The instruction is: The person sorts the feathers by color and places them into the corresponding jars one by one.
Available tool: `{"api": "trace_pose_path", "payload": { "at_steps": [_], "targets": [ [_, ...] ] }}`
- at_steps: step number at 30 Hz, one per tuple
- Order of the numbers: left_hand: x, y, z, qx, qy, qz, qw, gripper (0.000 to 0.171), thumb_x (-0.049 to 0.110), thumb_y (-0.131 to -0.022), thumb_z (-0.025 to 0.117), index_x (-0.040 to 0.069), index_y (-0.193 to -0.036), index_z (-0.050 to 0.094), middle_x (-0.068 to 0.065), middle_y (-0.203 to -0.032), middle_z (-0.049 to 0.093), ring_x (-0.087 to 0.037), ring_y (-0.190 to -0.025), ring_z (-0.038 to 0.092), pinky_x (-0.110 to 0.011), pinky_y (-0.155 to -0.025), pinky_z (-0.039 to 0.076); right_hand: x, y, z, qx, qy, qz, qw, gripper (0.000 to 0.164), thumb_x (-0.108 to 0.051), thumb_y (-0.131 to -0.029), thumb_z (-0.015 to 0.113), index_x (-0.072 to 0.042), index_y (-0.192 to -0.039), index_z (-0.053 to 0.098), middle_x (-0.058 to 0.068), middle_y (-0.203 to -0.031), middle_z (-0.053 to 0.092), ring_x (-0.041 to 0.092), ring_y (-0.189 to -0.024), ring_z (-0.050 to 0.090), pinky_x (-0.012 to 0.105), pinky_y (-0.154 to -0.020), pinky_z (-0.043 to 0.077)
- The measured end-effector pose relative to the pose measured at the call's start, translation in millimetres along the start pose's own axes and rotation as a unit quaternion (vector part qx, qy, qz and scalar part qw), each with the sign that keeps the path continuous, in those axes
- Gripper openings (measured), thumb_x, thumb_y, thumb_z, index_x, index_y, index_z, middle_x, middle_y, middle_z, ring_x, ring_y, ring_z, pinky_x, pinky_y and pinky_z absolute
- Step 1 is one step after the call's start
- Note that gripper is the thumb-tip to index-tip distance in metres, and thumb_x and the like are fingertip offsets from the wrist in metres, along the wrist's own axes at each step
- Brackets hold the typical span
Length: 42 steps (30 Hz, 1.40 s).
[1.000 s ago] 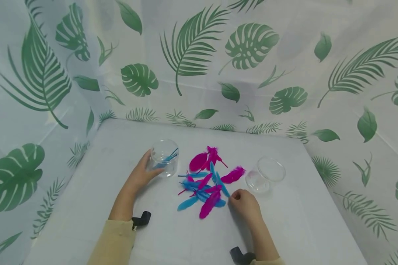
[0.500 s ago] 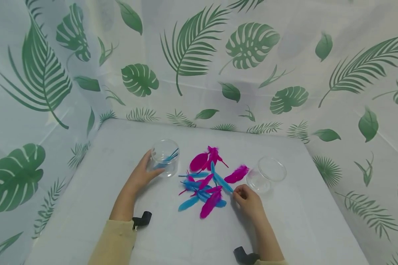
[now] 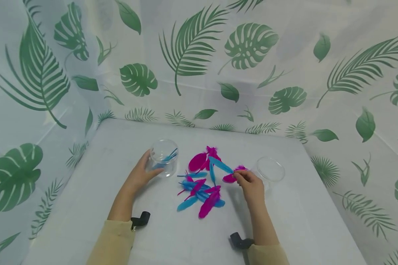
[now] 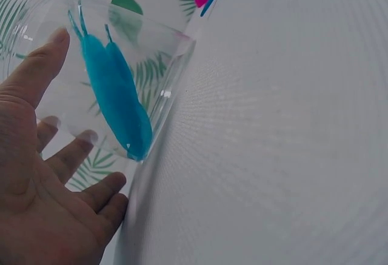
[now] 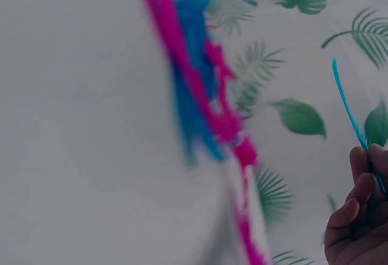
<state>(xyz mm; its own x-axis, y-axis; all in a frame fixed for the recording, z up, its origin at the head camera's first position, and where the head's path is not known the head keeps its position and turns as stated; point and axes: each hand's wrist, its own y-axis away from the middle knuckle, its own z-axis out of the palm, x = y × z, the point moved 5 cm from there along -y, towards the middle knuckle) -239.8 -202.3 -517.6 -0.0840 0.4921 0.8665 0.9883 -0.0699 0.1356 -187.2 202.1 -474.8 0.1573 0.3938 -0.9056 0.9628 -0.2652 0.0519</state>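
My left hand (image 3: 140,176) holds the left side of a clear cup (image 3: 156,157) standing on the table. In the left wrist view, the thumb and fingers curve round its wall, and blue feathers (image 4: 115,95) lean inside. A single blue feather (image 3: 221,165) is pinched by one end in my right hand (image 3: 252,184), raised above the table right of the pile. The right wrist view has that feather (image 5: 344,98) rising from the fingertips. Mixed blue feathers (image 3: 187,203) and magenta feathers (image 3: 209,203) lie between the hands. Another magenta feather (image 3: 230,178) is partly hidden behind my right fingers.
A second clear cup (image 3: 271,170) stands right of the pile, partly covered by my right hand. More magenta feathers (image 3: 197,162) lie at the pile's far side. A leaf-printed curtain (image 3: 199,81) encloses the white table (image 3: 172,235) at the back and sides.
My right hand has drawn a blue feather off the right side of the pile and lifted it up and away from me. The left hand and its cup stay in place.
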Motion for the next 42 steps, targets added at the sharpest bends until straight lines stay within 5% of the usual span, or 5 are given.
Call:
{"api": "trace_pose_path", "payload": {
  "at_steps": [17,28,42],
  "targets": [
    [-2.5,1.1,0.7,0.0,0.02,0.001,0.9998,0.098,0.051,-0.083,0.075,0.036,-0.158,0.014,-0.006,-0.166,0.018,-0.038,-0.152,0.015,-0.065,-0.119,0.016,-122.8,-32.3,48.1,-0.075,0.002,-0.156,0.985,0.035,-0.054,-0.087,0.068,-0.024,-0.105,0.074,-0.003,-0.102,0.073,0.015,-0.097,0.065,0.026,-0.084,0.057],
    [-2.3,-2.0,0.0,0.006,0.005,0.007,0.9999,0.1,0.053,-0.082,0.075,0.036,-0.158,0.013,-0.005,-0.166,0.019,-0.039,-0.152,0.017,-0.066,-0.118,0.017,-147.3,-40.6,98.8,-0.157,0.089,-0.181,0.967,0.013,-0.033,-0.095,0.067,-0.025,-0.103,0.073,-0.004,-0.1,0.072,0.016,-0.096,0.065,0.034,-0.085,0.058],
    [0.4,-1.1,-1.3,0.0,0.012,0.018,0.9998,0.098,0.052,-0.083,0.074,0.033,-0.158,0.014,-0.009,-0.166,0.019,-0.04,-0.152,0.017,-0.067,-0.118,0.018,-156.2,-38.2,159.0,-0.201,0.173,-0.223,0.938,0.01,-0.032,-0.094,0.068,-0.026,-0.098,0.075,-0.008,-0.093,0.07,0.014,-0.087,0.061,0.028,-0.075,0.058]
  ]
}}
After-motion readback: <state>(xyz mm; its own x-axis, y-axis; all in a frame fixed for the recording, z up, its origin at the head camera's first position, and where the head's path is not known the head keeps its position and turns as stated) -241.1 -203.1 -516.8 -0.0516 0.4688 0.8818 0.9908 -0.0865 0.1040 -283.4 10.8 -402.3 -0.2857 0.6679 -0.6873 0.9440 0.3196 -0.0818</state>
